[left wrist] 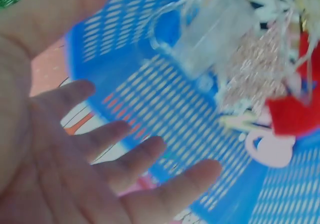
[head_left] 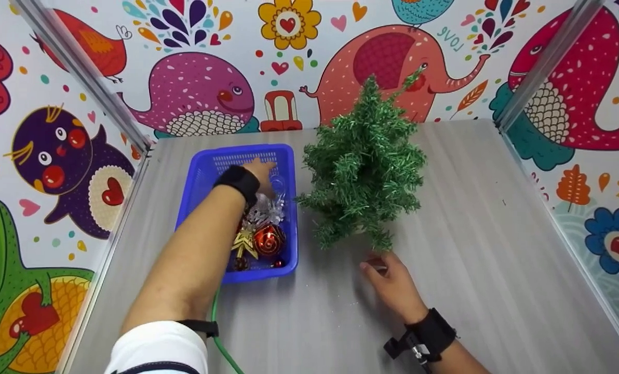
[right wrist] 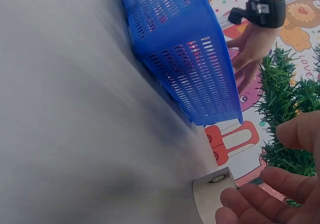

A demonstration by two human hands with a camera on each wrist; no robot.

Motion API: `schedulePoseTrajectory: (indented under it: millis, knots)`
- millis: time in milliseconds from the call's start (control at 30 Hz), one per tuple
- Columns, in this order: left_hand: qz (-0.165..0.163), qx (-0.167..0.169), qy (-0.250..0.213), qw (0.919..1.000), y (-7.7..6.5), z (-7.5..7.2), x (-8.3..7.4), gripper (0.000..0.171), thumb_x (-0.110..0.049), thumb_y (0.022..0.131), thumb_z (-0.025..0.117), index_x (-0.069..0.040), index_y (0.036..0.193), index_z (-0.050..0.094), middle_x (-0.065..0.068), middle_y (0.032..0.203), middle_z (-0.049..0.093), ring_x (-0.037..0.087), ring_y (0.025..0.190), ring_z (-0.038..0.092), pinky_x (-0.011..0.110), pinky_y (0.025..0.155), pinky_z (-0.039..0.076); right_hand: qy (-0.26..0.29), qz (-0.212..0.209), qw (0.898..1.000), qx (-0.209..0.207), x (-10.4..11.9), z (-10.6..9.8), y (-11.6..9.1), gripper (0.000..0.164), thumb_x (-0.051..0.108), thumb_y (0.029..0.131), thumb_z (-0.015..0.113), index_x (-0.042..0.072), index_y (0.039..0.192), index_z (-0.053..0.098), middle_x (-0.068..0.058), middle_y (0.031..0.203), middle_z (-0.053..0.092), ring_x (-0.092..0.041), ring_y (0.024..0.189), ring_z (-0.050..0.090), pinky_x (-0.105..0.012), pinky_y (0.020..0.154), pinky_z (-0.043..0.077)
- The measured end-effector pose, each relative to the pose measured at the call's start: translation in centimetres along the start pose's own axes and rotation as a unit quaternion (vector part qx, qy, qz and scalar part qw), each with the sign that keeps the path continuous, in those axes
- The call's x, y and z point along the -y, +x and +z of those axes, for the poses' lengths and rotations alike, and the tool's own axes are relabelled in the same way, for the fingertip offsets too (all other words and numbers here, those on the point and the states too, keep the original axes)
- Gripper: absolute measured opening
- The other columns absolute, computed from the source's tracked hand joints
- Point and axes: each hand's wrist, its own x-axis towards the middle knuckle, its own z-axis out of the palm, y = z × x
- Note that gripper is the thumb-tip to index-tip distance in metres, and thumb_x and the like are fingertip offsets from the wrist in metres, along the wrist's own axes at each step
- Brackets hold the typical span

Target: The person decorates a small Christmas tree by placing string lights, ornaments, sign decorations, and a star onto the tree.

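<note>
A blue plastic basket [head_left: 295, 228] holds Christmas ornaments. Over its far right part is my left hand [head_left: 261, 174], fingers spread and nothing between them; the left wrist view shows this palm [left wrist: 60, 159] above the mesh wall. Below the hand lie clear and silvery ornaments [head_left: 260, 210], a gold star [head_left: 244, 241] and a red bauble [head_left: 269, 240]. To the right stands a small green tinsel Christmas tree [head_left: 366, 161]. My right hand [head_left: 395, 285] is at the tree's lower front, fingers loosely bent, close to its white base [right wrist: 212, 194] in the right wrist view.
The grey tabletop [head_left: 475, 249] carries the basket and tree. Printed cartoon walls [head_left: 288, 67] enclose the back and sides, with metal frame posts [head_left: 96, 88] at the corners. A green cord [head_left: 218, 332] runs down beside my left forearm.
</note>
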Motion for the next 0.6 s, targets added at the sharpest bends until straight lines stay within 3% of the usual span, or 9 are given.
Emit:
schedulePoseTrajectory:
  millis: [100,300,467,600]
  knots:
    - [-0.005,0.0,-0.008,1.0,1.5,2.0,0.4,0.096,-0.035,0.089,0.08,-0.016,0.165,0.026,0.031,0.169,0.014,0.053,0.149,0.033,0.067,0.118,0.035,-0.001,0.0,1.0,0.005,-0.1,0.0,-0.1,0.032,0.012,0.099,0.07,-0.001,0.128,0.065,-0.015,0.121,0.068,-0.026,0.11,0.067,-0.029,0.09,0.056]
    - [-0.012,-0.005,0.001,0.9999,2.6,4.7,0.7,0.094,-0.033,0.085,0.085,-0.02,0.163,0.034,0.028,0.166,0.026,0.052,0.148,0.036,0.069,0.116,0.037,0.004,0.005,1.0,0.007,0.0,-0.2,-0.1,0.032,0.013,0.1,0.069,0.0,0.128,0.065,-0.015,0.121,0.069,-0.028,0.113,0.067,-0.032,0.092,0.056]
    - [0.01,-0.015,0.049,0.9986,3.0,6.1,0.6,0.097,-0.036,0.079,0.09,-0.02,0.16,0.041,0.029,0.161,0.035,0.053,0.144,0.042,0.066,0.113,0.042,-0.002,0.005,1.0,0.007,0.0,-0.5,-0.1,0.031,0.014,0.101,0.067,0.002,0.13,0.064,-0.016,0.123,0.068,-0.029,0.115,0.067,-0.032,0.093,0.056]
    - [0.026,-0.029,0.095,0.9947,3.6,7.0,1.0,0.088,-0.032,0.081,0.086,-0.017,0.157,0.045,0.03,0.155,0.041,0.053,0.141,0.042,0.065,0.112,0.044,-0.005,0.001,1.0,0.004,-0.1,-0.6,-0.1,0.03,0.014,0.101,0.068,0.002,0.129,0.064,-0.016,0.122,0.068,-0.027,0.112,0.068,-0.03,0.091,0.055]
